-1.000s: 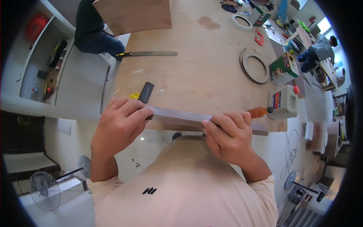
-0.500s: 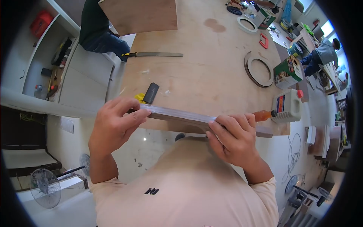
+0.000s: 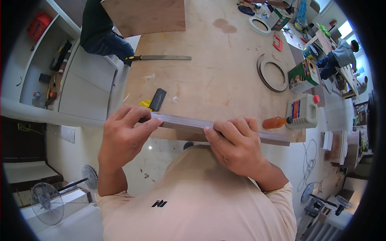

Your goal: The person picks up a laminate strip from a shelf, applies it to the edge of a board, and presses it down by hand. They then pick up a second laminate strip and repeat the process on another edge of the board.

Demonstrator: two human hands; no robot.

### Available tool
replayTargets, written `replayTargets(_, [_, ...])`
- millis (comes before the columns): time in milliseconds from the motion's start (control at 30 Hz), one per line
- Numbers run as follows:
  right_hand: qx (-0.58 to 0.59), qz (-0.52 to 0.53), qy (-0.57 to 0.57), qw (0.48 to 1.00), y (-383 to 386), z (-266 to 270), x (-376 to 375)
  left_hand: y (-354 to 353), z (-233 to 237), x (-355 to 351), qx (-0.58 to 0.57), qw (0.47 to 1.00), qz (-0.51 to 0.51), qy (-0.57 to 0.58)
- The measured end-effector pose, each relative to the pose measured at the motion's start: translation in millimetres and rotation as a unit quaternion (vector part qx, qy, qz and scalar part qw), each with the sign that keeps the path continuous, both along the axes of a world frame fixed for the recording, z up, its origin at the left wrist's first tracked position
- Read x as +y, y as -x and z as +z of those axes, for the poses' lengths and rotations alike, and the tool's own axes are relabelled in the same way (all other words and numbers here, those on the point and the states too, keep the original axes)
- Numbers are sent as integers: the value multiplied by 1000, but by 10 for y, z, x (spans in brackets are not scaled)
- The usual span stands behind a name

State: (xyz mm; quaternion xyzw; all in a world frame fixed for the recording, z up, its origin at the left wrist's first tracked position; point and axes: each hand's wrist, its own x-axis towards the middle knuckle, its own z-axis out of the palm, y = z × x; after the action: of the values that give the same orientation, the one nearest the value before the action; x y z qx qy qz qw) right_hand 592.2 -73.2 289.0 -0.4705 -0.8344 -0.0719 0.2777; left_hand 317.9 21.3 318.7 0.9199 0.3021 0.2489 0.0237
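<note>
A long, narrow wooden board (image 3: pixel 183 123) with a layered grey-brown edge lies across the near edge of the worktable. Its left end is in my left hand (image 3: pixel 128 134), thumb and fingers closed around it. My right hand (image 3: pixel 235 146) grips the board near its middle, the thumb against the near side and the fingers over the top. Past that hand, the board's right end sticks out. A dark rectangular block (image 3: pixel 158 99) and a crumpled yellow piece (image 3: pixel 145 103) lie just beyond my left hand. The fingertips' undersides are hidden.
On the worktable (image 3: pixel 209 88) lie a flat file (image 3: pixel 165 58), a roll of edge banding (image 3: pixel 284 82) and a red clamp-like tool (image 3: pixel 277 42). An orange bottle (image 3: pixel 274 122), white jug (image 3: pixel 302 113) and green can (image 3: pixel 304 76) line the right side. A large panel (image 3: pixel 146 18) stands at the far left.
My right hand has shifted left along the board, uncovering more of its right end and the orange bottle. My left hand keeps its hold. The view has shifted slightly.
</note>
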Motion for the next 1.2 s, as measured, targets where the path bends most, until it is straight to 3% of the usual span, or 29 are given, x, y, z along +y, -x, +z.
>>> replayTargets(1200, [10, 14, 37, 999, 147, -22, -329, 191, -257, -291, -21, 1000, -11, -15])
